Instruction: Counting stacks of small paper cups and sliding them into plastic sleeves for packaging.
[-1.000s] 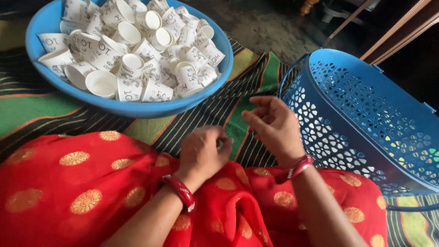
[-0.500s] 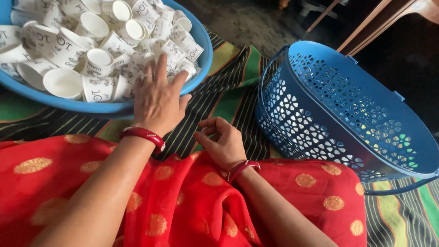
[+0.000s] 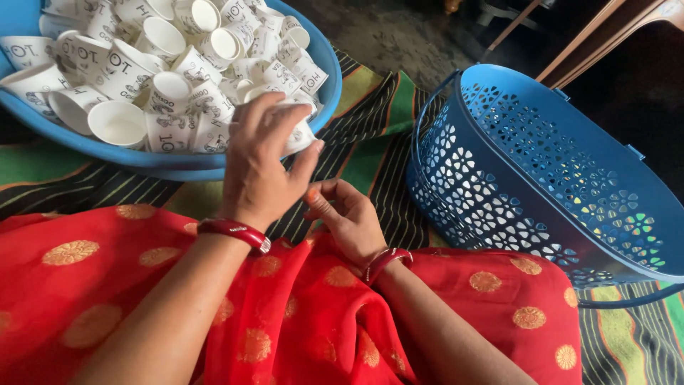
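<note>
A wide blue basin at the upper left holds several white paper cups with dark print. My left hand, with a red bangle at the wrist, reaches over the basin's near rim. Its fingers and thumb close around one paper cup at the edge of the pile. My right hand, also with a red bangle, rests lower over my lap, just below the left hand. Its fingers are loosely curled, the thumb points up, and nothing is in it.
A blue perforated plastic basket lies tilted at the right with its opening facing up and left. A green, orange and black striped mat covers the floor. Red cloth with gold dots covers my lap. Wooden furniture legs stand at the upper right.
My left hand left my lap, reached up into the basin and closed on a cup at the near rim. My right hand dropped lower toward my lap.
</note>
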